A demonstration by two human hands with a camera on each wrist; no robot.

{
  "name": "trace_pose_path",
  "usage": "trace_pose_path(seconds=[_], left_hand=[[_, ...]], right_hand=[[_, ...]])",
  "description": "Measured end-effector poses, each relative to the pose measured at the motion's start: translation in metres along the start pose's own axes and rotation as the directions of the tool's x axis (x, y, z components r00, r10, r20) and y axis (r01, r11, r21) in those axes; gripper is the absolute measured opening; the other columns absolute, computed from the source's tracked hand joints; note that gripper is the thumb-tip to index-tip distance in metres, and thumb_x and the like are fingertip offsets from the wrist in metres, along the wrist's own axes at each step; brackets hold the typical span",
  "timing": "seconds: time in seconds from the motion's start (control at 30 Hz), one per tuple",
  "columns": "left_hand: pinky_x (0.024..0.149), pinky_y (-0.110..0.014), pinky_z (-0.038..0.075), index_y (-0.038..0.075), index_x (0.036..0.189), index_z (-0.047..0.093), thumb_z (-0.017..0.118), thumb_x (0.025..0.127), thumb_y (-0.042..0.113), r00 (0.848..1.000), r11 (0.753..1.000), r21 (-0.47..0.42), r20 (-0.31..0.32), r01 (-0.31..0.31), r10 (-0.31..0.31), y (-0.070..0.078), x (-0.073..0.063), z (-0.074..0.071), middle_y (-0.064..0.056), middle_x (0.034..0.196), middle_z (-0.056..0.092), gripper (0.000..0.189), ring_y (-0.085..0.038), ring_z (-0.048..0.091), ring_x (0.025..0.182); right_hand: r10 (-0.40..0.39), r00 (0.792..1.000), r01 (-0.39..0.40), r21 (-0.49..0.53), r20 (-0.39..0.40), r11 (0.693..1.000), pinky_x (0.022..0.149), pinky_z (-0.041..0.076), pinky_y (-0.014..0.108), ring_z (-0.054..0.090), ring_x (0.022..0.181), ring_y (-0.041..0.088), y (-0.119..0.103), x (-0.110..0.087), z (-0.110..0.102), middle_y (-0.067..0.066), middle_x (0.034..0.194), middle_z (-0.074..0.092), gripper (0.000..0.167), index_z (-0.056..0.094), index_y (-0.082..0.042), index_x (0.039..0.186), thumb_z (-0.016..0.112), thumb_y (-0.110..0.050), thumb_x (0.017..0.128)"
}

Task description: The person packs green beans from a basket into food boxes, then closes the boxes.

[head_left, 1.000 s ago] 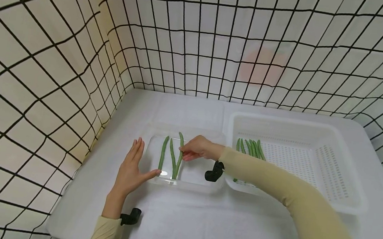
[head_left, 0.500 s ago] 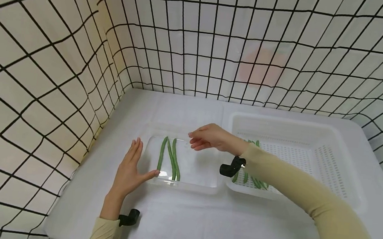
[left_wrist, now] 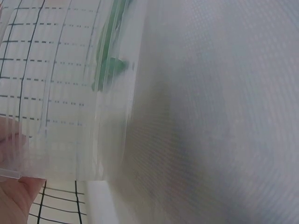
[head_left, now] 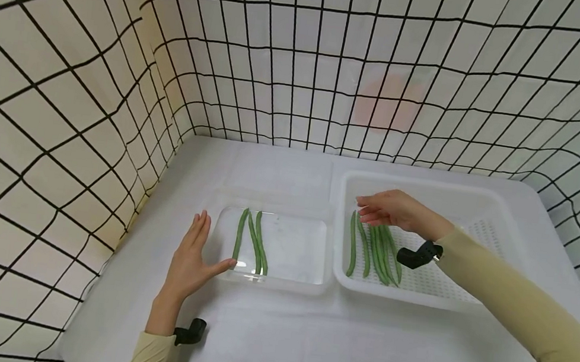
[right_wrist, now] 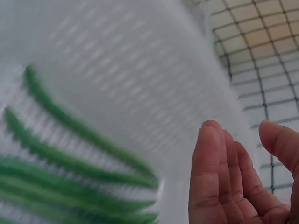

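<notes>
Right fingers (right_wrist: 206,170) released over slender beans (head_left: 379,256), perforated basket (head_left: 416,299), left fingers (head_left: 200,232) loose at clear box (head_left: 294,248)

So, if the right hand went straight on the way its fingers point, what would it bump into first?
Probably the left wall of the white basket, though height is unclear: the right hand might instead pass over its rim toward the clear container.

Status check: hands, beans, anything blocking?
Left hand at left side of clear container. Right hand holding nothing, over white basket. Three green beans in container, more beans in basket. No obstruction seen between right hand and basket beans.
</notes>
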State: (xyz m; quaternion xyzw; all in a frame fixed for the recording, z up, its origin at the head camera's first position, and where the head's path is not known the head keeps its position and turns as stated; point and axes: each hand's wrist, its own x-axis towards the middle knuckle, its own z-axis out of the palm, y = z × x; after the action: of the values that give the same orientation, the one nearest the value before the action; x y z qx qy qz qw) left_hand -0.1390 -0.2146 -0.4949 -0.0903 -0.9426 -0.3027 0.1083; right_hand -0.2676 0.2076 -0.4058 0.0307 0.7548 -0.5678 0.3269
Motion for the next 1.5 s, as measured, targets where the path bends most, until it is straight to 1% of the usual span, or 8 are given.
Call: trace_pose_path(seconds=[0.13,0.27,0.57,0.73,0.93,1.07,1.3,1.5], left_hand=[[0.106,-0.057,0.021,0.004,0.151,0.017,0.077,0.070,0.055,1.000,1.000,-0.006,0.009,0.003,-0.003,-0.001,-0.001,0.000,-0.006,0.158,0.011,0.114,-0.023,0.006,0.143],[0.106,-0.057,0.021,0.006,0.152,0.016,0.077,0.070,0.055,1.000,1.000,-0.016,0.008,0.003,-0.003,-0.001,-0.003,0.000,-0.006,0.158,0.011,0.114,-0.023,0.006,0.143],[0.106,-0.058,0.022,0.004,0.151,0.018,0.078,0.069,0.055,1.000,1.000,-0.005,-0.003,-0.007,0.007,-0.002,-0.005,0.001,-0.009,0.157,0.014,0.113,-0.023,0.007,0.143],[0.106,-0.058,0.022,0.004,0.151,0.018,0.078,0.069,0.054,1.000,1.000,-0.007,-0.007,-0.011,0.011,-0.002,-0.004,0.002,-0.008,0.157,0.013,0.113,-0.024,0.008,0.143],[0.106,-0.057,0.022,0.004,0.151,0.018,0.078,0.070,0.054,1.000,1.000,-0.013,0.000,-0.004,0.004,-0.001,-0.003,0.002,-0.005,0.158,0.012,0.113,-0.023,0.007,0.143],[0.106,-0.057,0.022,0.003,0.151,0.019,0.078,0.070,0.053,1.000,1.000,-0.011,-0.004,-0.003,0.003,0.000,-0.004,0.002,-0.005,0.158,0.012,0.112,-0.023,0.008,0.143],[0.105,-0.059,0.023,0.001,0.150,0.021,0.079,0.070,0.053,1.000,1.000,-0.008,-0.016,-0.015,0.015,0.000,-0.003,0.000,-0.008,0.157,0.014,0.111,-0.024,0.009,0.143],[0.105,-0.059,0.023,0.000,0.149,0.022,0.078,0.070,0.053,1.000,1.000,-0.006,-0.020,-0.020,0.020,-0.001,-0.002,0.000,-0.008,0.157,0.014,0.111,-0.024,0.009,0.143]], right_hand=[[0.072,0.997,-0.072,-0.042,0.006,0.997,0.076,0.054,0.031,0.068,0.077,0.018,0.030,-0.007,-0.017,0.011,0.087,0.067,0.047,0.052,0.014,0.117,0.059,-0.027,0.095],[0.089,0.996,-0.089,-0.074,-0.004,0.993,0.077,0.054,0.034,0.067,0.076,0.017,0.056,-0.015,-0.031,0.010,0.088,0.066,0.051,0.049,0.016,0.122,0.057,-0.027,0.096],[0.157,0.985,-0.159,-0.031,-0.072,0.987,0.070,0.055,0.032,0.067,0.069,0.016,0.093,-0.009,-0.048,0.010,0.083,0.066,0.053,0.046,0.017,0.126,0.060,-0.024,0.095],[0.160,0.982,-0.165,-0.043,-0.101,0.985,0.066,0.056,0.031,0.065,0.064,0.014,0.099,-0.002,-0.047,0.009,0.077,0.065,0.042,0.058,0.012,0.109,0.066,-0.025,0.091],[0.129,0.981,-0.155,-0.185,-0.148,0.970,0.060,0.055,0.031,0.060,0.056,0.013,0.099,0.000,-0.041,0.005,0.066,0.061,0.025,0.066,0.000,0.086,0.072,-0.024,0.085],[0.118,0.981,-0.150,-0.217,-0.152,0.965,0.060,0.054,0.031,0.060,0.057,0.012,0.099,0.000,-0.039,0.005,0.067,0.062,0.024,0.069,-0.001,0.089,0.073,-0.025,0.085],[0.048,0.993,-0.069,-0.193,-0.109,0.979,0.062,0.055,0.030,0.063,0.061,0.013,0.095,-0.004,-0.039,0.007,0.071,0.065,0.026,0.065,0.009,0.098,0.067,-0.016,0.089],[0.019,0.996,-0.026,-0.077,-0.087,0.997,0.069,0.055,0.031,0.066,0.067,0.013,0.079,-0.011,-0.043,0.008,0.078,0.066,0.035,0.055,0.017,0.115,0.058,-0.011,0.094]])
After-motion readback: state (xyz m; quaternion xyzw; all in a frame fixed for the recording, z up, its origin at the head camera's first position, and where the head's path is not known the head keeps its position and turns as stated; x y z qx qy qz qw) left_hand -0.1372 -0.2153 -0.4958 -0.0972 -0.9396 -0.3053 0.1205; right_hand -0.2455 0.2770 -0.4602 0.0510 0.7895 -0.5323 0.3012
